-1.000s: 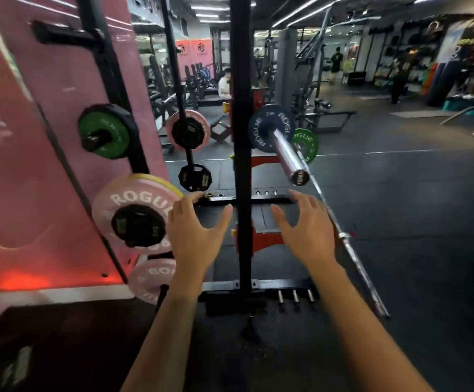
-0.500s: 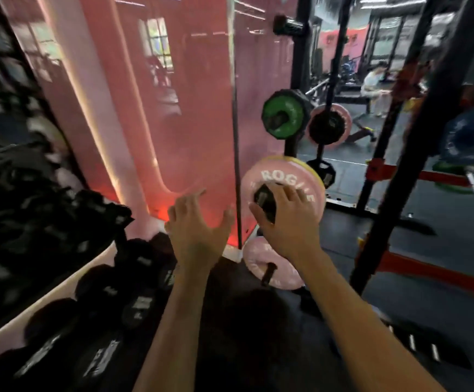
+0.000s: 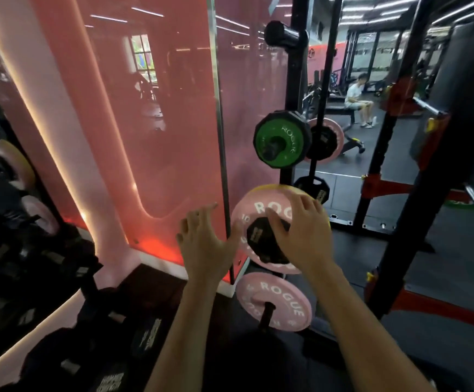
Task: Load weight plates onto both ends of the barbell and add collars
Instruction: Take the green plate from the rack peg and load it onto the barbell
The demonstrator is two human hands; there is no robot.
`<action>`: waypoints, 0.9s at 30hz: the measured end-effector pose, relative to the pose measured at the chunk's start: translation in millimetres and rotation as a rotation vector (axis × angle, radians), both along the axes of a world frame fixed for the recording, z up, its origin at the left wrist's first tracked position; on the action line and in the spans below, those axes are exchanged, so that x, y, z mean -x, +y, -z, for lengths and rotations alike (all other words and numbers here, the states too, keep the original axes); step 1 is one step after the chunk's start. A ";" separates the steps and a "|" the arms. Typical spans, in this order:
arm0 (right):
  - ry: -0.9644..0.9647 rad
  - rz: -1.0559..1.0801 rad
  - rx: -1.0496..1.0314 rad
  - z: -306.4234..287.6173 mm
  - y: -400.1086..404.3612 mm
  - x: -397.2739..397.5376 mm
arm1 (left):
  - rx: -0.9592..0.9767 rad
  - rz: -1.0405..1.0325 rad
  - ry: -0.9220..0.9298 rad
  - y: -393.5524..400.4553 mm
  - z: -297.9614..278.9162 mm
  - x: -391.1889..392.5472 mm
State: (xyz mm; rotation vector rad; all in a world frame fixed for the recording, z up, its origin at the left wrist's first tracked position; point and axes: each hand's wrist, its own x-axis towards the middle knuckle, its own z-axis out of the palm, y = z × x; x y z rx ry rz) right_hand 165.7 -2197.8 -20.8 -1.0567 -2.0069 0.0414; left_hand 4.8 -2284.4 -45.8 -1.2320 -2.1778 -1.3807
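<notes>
Reaching for a pink Rogue plate (image 3: 261,210) stored on a rack peg. Right hand (image 3: 303,230) spreading open-fingered over the small black plate (image 3: 261,244) in front; left hand (image 3: 204,244) open, empty, just beside the rim. Better clearing the black plate first, then gripping both rims and sliding straight off.

Pink plate (image 3: 261,210) with white lettering, yellow along its rim, a small black plate (image 3: 267,241) at its centre; at 6 o'clock, another pink plate (image 3: 275,301), white-lettered; at 12 o'clock, a green plate (image 3: 279,142) edged black; glossy pink wall panel (image 3: 159,123) at 9 o'clock.
</notes>
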 end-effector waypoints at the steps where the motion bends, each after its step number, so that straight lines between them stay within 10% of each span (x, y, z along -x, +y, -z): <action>1: 0.008 0.009 0.002 -4.1 19.7 2.5 | -0.013 -0.004 0.004 19.6 -4.6 6.6; 27: 0.059 0.367 0.062 -29.1 288.4 90.9 | -0.008 0.408 -0.048 371.6 -19.5 133.2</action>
